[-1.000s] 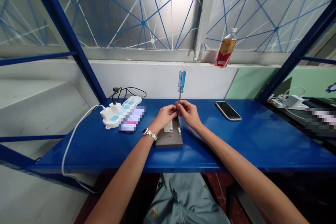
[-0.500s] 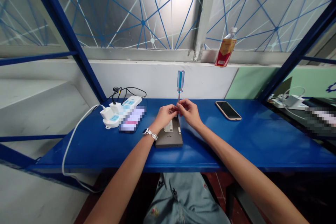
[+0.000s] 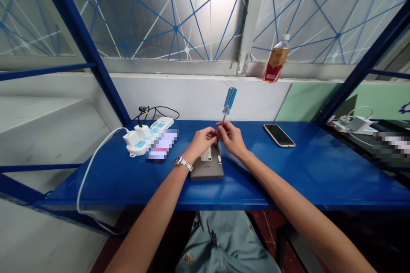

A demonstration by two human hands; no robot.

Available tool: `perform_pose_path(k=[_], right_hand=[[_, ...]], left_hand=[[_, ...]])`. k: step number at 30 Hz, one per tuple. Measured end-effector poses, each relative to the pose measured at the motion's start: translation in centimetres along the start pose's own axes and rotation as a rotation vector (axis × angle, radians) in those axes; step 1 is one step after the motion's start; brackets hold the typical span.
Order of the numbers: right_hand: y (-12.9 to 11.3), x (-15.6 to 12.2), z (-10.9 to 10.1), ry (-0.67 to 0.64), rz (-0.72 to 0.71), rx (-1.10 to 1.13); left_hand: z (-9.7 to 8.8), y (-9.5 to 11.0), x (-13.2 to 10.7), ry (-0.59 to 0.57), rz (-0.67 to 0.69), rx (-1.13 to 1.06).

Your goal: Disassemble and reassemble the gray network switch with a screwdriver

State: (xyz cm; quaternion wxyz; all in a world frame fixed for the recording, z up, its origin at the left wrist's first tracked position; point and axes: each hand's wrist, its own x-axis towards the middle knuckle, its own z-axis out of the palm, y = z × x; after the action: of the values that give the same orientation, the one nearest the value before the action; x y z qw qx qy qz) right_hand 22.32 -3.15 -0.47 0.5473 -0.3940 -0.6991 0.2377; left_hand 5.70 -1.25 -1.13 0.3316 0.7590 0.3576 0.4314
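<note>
A screwdriver (image 3: 229, 100) with a clear blue handle points up, tilted to the right. My right hand (image 3: 232, 138) is closed with its fingertips around the shaft below the handle. My left hand (image 3: 203, 140), with a watch (image 3: 182, 161) on its wrist, is pinched beside the shaft's lower end; what lies between its fingers is too small to tell. Beneath both hands a flat grey box-shaped device (image 3: 206, 172) with a white label (image 3: 206, 155) lies on the blue table. The screwdriver's tip is hidden by my fingers.
A white power strip (image 3: 160, 125) with plugs and cables and a blurred phone-like slab (image 3: 162, 146) lie at left. At right lies a phone (image 3: 279, 135). A drink bottle (image 3: 276, 59) stands on the ledge. The blue table's (image 3: 307, 170) front edge is near my body.
The screwdriver's handle has tipped from nearly upright towards the right. Both hands stay in about the same place over the grey device.
</note>
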Motion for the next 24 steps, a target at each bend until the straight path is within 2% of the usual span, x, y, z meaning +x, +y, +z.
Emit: perform_pose_path(k=[3, 7, 16, 21, 24], right_hand=[[0.1, 0.0, -0.2, 0.042, -0.008, 0.031], [0.3, 0.3, -0.3, 0.171, 0.019, 0.171], [1.8, 0.9, -0.5, 0.342, 0.246, 0.536], [2.4, 0.9, -1.4, 0.379, 0.380, 0.582], [2.7, 1.1, -1.7, 0.377, 0.454, 0.539]], left_hand=[[-0.4, 0.1, -0.1, -0.016, -0.010, 0.063], [-0.9, 0.0, -0.2, -0.039, -0.032, 0.122], [-1.5, 0.4, 0.0, 0.011, -0.035, 0.078], [-4.0, 0.1, -0.4, 0.094, -0.002, 0.251], [-6.2, -0.8, -1.1, 0.143, -0.064, 0.377]])
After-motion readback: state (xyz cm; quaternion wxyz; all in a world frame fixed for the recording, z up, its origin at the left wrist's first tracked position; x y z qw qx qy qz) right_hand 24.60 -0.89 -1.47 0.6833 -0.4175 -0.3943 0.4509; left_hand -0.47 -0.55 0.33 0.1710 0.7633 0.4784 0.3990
